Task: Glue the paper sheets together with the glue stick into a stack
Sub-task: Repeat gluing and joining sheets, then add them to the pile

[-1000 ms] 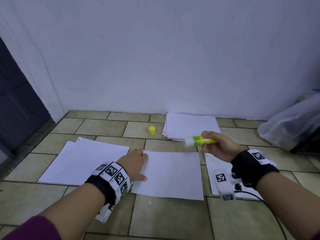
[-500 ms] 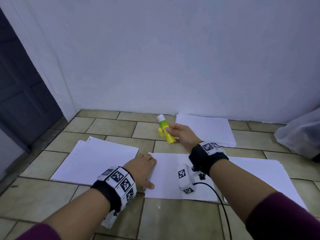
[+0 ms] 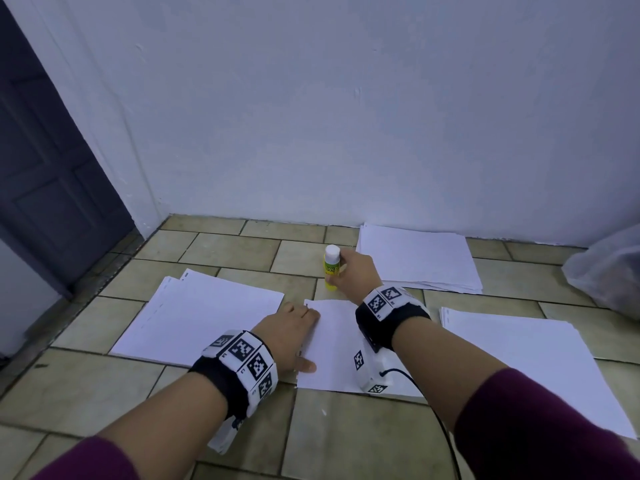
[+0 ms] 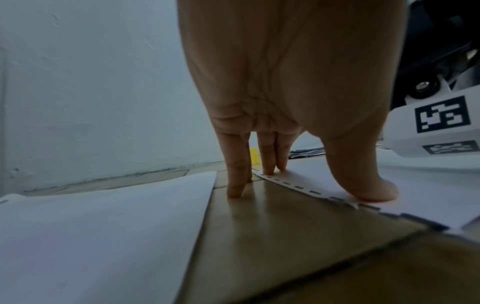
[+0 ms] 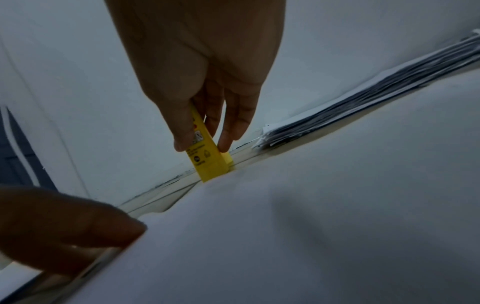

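Fingers of the right hand (image 3: 353, 271) pinch the upright glue stick (image 3: 331, 267); left hand (image 3: 289, 332) presses flat on the sheet (image 3: 334, 344).

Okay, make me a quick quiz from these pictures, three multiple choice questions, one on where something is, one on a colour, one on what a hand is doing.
1. Where does the glue stick stand?
A. on the floor tiles beyond the middle sheet
B. on the left pile
C. on the plastic bag

2. What colour is the glue stick's body?
A. red
B. yellow
C. blue

3. What is the left hand doing?
A. holding the glue stick
B. lifting a sheet
C. resting on the left edge of the middle sheet

Answers: 1 A, it stands upright on a tile, gripped by the right hand. 2 B, yellow below a white top. 3 C, thumb and fingertips lie on that edge.
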`<state>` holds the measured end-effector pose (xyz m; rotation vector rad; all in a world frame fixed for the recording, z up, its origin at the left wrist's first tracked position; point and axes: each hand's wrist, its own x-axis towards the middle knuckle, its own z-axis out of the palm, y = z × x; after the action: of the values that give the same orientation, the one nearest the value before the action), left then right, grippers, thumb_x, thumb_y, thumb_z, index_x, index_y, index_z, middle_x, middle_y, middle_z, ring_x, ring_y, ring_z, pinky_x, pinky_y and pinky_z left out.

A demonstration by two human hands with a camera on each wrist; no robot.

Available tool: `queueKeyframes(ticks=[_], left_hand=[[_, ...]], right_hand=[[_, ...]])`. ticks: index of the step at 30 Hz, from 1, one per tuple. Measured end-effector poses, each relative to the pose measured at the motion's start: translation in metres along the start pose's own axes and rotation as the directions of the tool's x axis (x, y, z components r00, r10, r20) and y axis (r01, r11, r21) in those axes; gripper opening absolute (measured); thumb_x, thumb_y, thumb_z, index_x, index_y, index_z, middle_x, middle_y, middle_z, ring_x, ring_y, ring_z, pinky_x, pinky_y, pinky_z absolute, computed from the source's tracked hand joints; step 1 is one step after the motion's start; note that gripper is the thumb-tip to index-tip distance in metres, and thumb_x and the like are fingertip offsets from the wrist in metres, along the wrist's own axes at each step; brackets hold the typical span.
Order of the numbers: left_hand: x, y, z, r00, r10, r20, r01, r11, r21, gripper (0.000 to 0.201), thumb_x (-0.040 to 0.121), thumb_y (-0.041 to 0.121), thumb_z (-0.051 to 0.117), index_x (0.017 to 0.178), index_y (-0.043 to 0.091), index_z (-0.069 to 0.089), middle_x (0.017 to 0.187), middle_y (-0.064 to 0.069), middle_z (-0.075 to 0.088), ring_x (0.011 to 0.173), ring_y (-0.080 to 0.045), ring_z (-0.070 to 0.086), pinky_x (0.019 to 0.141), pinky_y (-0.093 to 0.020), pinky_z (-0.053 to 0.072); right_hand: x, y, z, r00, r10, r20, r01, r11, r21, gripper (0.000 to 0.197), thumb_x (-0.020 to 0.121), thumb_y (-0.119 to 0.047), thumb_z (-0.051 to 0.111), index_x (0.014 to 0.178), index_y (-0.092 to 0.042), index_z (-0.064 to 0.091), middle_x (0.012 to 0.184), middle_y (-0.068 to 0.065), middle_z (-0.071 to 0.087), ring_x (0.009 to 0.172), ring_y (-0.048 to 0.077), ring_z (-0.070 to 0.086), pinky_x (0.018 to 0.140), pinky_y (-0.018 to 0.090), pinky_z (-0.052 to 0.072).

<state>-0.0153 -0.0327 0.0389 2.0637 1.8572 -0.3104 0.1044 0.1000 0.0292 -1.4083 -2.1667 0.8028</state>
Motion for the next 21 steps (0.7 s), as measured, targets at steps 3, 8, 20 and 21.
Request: queueKeyframes(ticks=[3,8,20,21], left_hand=[[-0.001,0.002,-0.001,1.0,-0.01,0.003,0.01,1.0,0.02,0.084,0.082,0.046,0.068,0.146,0.016,0.023,0.144,-0.002,0.034,0.132,-0.021,0.028,0.098,-0.039,0.042],[0.0,0.003,0.0,1.0,-0.017,0.0,0.017,0.999,0.04,0.082,0.083,0.046,0.068,0.144,0.013,0.024,0.142,-0.004,0.037,0.13,-0.021,0.029,0.094,-0.039,0.042],[0.003,-0.001,-0.002,0.997,-0.01,0.07,0.003,0.996,0.093,0.079,0.085,0.049,0.064,0.146,0.017,0.024,0.152,0.002,0.026,0.135,-0.02,0.025,0.099,-0.039,0.042],[0.003,-0.001,-0.002,0.997,-0.006,0.076,-0.001,0.995,0.099,0.079,0.086,0.049,0.063,0.147,0.017,0.023,0.153,0.002,0.024,0.136,-0.02,0.024,0.099,-0.039,0.042]], right_hand=[[-0.002,-0.003,-0.001,1.0,0.013,0.021,-0.013,1.0,0.005,0.038,0.081,-0.018,0.073,0.114,-0.007,0.058,0.106,0.008,0.064,0.1,0.024,0.059,0.081,0.028,0.043],[-0.015,-0.002,-0.025,0.986,0.104,0.131,-0.096,0.993,-0.066,0.071,0.076,-0.029,0.079,0.133,-0.007,0.043,0.126,0.008,0.053,0.118,0.023,0.05,0.092,0.028,0.039],[-0.11,0.109,-0.125,0.827,0.53,0.188,-0.302,0.701,-0.646,0.111,0.051,-0.067,0.08,0.134,-0.01,0.034,0.133,0.007,0.046,0.123,0.024,0.044,0.101,0.037,0.042],[-0.115,0.111,-0.125,0.84,0.511,0.182,-0.292,0.709,-0.642,0.108,0.051,-0.064,0.082,0.132,-0.01,0.034,0.13,0.006,0.048,0.12,0.023,0.047,0.098,0.035,0.044]])
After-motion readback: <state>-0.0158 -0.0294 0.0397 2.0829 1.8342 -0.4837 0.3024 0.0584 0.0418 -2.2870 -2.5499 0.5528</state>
